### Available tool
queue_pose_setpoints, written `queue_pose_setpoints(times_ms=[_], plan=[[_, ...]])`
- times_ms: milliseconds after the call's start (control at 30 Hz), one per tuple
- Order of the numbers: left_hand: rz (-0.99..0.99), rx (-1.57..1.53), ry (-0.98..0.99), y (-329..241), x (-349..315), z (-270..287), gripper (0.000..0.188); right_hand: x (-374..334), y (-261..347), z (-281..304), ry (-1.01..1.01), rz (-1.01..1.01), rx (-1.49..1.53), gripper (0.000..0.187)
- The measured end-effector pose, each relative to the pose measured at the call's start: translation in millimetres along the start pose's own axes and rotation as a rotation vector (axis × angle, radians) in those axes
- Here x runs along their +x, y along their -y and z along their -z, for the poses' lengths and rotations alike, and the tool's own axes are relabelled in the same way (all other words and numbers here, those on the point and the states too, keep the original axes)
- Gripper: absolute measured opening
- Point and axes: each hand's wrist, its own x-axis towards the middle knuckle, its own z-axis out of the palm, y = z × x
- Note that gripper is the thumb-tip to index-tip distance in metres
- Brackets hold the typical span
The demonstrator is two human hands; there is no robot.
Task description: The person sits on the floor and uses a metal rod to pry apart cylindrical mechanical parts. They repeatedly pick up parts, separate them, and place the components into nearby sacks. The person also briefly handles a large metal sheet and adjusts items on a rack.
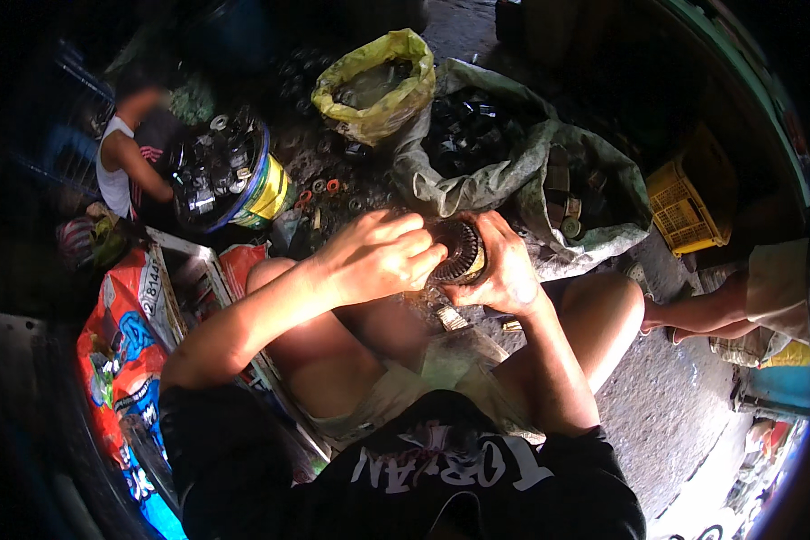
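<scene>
- Between the two hands, near the middle of the view: a round ribbed part (pixel 462 247), dark on its face and yellowish along its side, just short of a pale sack (pixel 472 192).
- Right hand (pixel 506 268): fingers part-open in a curve around the right side of the part, thumb at its near edge; the part is in its hold.
- Left hand (pixel 387 255): fingers curled well in, tips at the left of the ribbed face; whether they pinch anything cannot be told.
- Nearby: a small metal piece (pixel 452 318) below the part; orange rings (pixel 333 185) on the ground beyond the left hand.
- Technique, as judged: the right hand serves best as a firm cradle, the left working in small, controlled movements. Fingertips should avoid sliding along the ribs, whose edges may be sharp; a slick surface would call for a fuller wrap.
</scene>
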Motion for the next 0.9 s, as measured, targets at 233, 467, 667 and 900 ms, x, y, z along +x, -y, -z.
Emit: queue_pose_setpoints(times_ms=[233,467,667,900], plan=[[0.377,-0.426,0.115,-22,30,-18,0.028,-26,-24,9,0.13,-0.069,-0.094,0.082],[0.416,-0.55,0.113,-18,3,-41,0.045,-30,-23,1,0.091,0.053,-0.188,0.071],[0.34,-0.633,0.002,-18,4,-46,0.043,-32,-23,6,0.074,0.025,-0.242,0.074],[0.278,-0.4,0.111,-55,42,-21,0.041,-55,-33,5,0.075,0.028,-0.236,0.07]])
